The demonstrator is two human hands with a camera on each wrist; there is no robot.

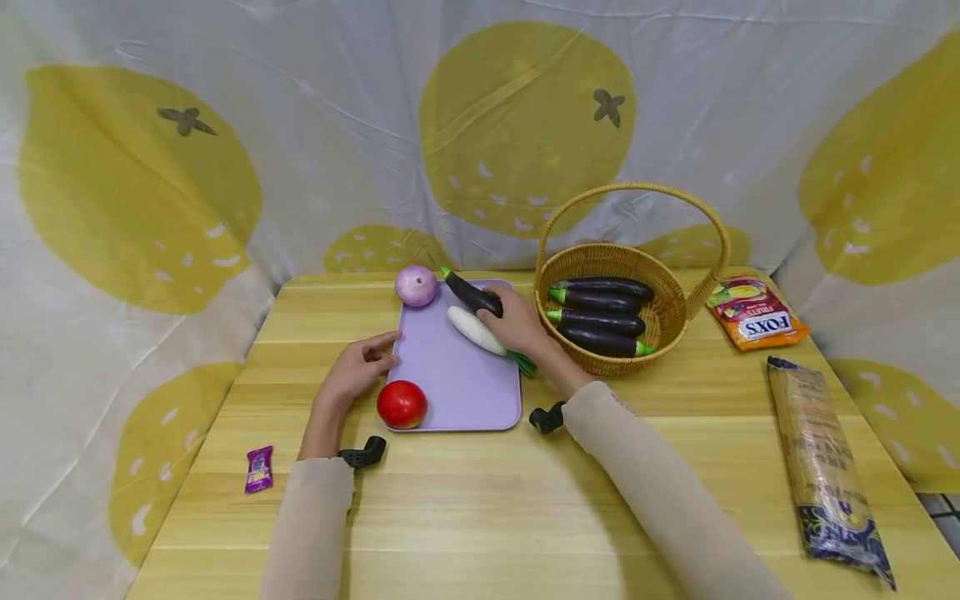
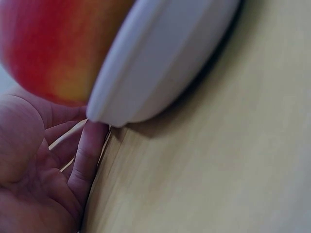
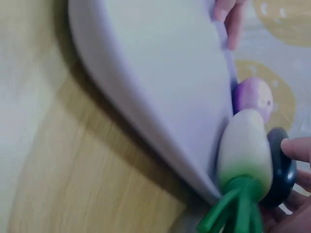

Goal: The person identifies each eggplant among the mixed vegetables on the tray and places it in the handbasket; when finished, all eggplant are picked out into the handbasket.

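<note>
A dark eggplant [image 1: 472, 293] with a green stem lies at the far end of the lilac tray [image 1: 450, 392]. My right hand [image 1: 517, 321] grips its near end, thumb on one side and fingers on the other. Beside it, a white radish [image 1: 476, 331] with green leaves [image 3: 238, 208] lies slantwise on the tray. My left hand [image 1: 360, 367] touches the tray's left rim with its fingertips, fingers fairly straight. At the tray's near left corner sits a red tomato [image 1: 402, 405]; a purple onion [image 1: 416, 286] sits at the far left corner.
A wicker basket [image 1: 622, 363] with a tall handle holds several eggplants, just right of the tray. Further right are a FOX'S candy bag [image 1: 757, 312] and a long noodle-like packet [image 1: 825, 458]. A small purple wrapped candy [image 1: 258, 469] lies at the left. A lemon-print curtain [image 1: 337, 125] hangs behind.
</note>
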